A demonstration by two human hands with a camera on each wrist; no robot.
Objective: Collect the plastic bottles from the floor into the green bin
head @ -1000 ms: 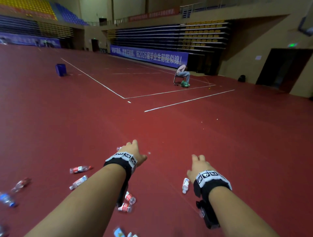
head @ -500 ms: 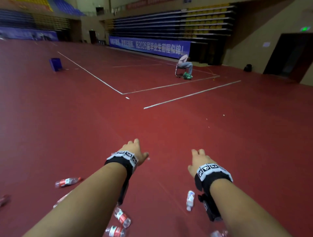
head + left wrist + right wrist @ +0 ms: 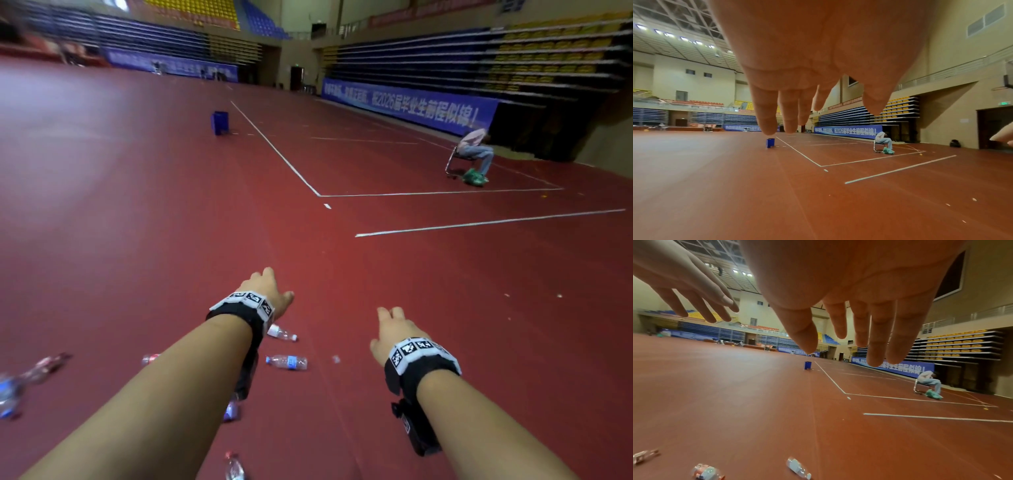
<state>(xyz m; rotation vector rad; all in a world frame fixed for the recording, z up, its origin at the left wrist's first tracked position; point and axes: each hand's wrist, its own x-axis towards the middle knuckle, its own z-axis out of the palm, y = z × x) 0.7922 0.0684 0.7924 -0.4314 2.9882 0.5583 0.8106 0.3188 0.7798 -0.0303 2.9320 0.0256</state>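
Both my arms are stretched forward over the red floor, palms down. My left hand [image 3: 266,287] is empty, its fingers [image 3: 764,116] straight. My right hand [image 3: 391,324] is empty too, with spread fingers [image 3: 875,340]. Several plastic bottles lie on the floor below and left of my arms: a clear one with a blue label [image 3: 287,362], another [image 3: 281,332] just under my left wrist, and a red-labelled one [image 3: 150,359]. The right wrist view shows bottles [image 3: 798,467] low in front. No green bin is in view.
A blue bin [image 3: 219,122] stands far ahead beside a white court line [image 3: 274,150]. A person sits on a chair [image 3: 474,154] at the far right with a green bag [image 3: 474,178] at their feet. Stands and a banner line the far walls.
The view has swung left, so the blue bin and the seated person sit further right. Different bottles now lie under my arms. Both hands stay outstretched and empty.
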